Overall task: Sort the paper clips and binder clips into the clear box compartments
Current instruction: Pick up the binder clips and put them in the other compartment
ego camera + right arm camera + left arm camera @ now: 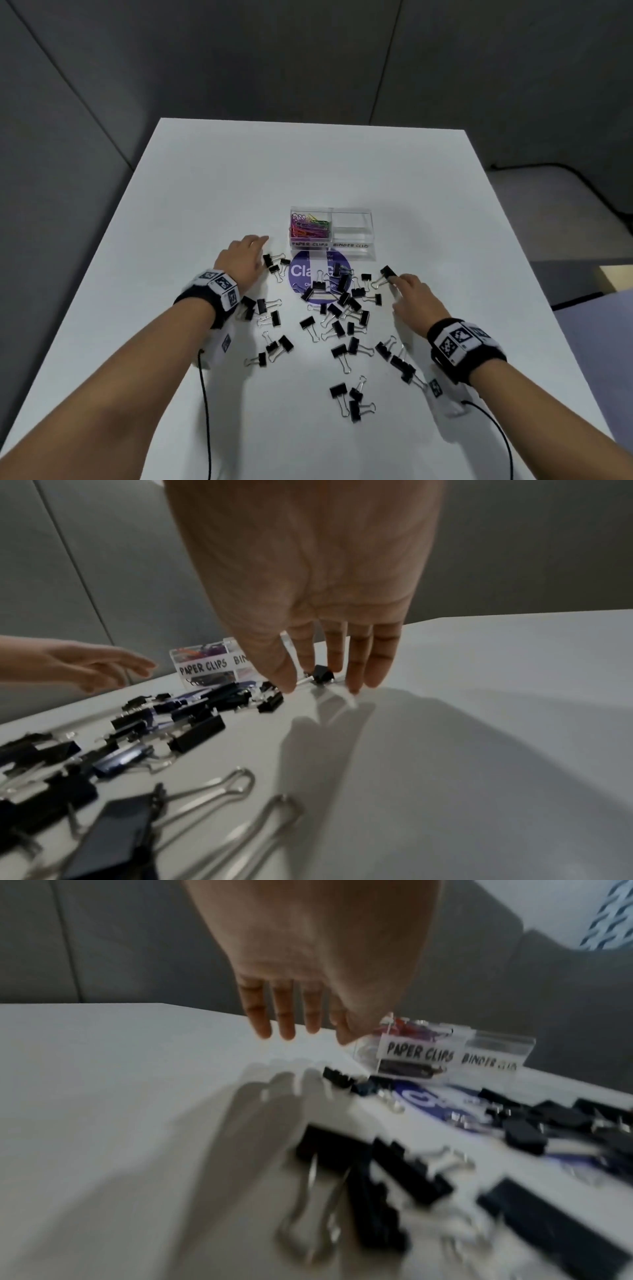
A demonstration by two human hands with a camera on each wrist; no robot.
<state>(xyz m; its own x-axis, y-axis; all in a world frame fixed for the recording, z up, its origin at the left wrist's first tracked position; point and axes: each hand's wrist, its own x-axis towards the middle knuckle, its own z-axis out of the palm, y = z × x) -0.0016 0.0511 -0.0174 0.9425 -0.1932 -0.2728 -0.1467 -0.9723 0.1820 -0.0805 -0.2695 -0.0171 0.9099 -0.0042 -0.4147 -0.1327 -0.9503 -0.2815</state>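
A clear two-compartment box [352, 251] stands mid-table; its left compartment, labelled PAPER CLIPS, holds coloured paper clips [310, 225], and its right compartment [352, 224], labelled BINDER CLIPS, holds nothing. Several black binder clips [337, 329] lie scattered in front of it. My left hand [245, 257] hovers with straight fingers beside clips [272, 263] left of the box, holding nothing. My right hand [412, 294] has its fingers extended, their tips reaching a binder clip [387, 273] right of the pile; the same clip [323, 673] shows between the fingers in the right wrist view.
A round purple sticker [320, 281] lies on the white table [205, 192] under some clips. Both wrists wear marker bands with cables trailing toward me. Grey wall panels stand behind the table, and a cable runs along the floor at right.
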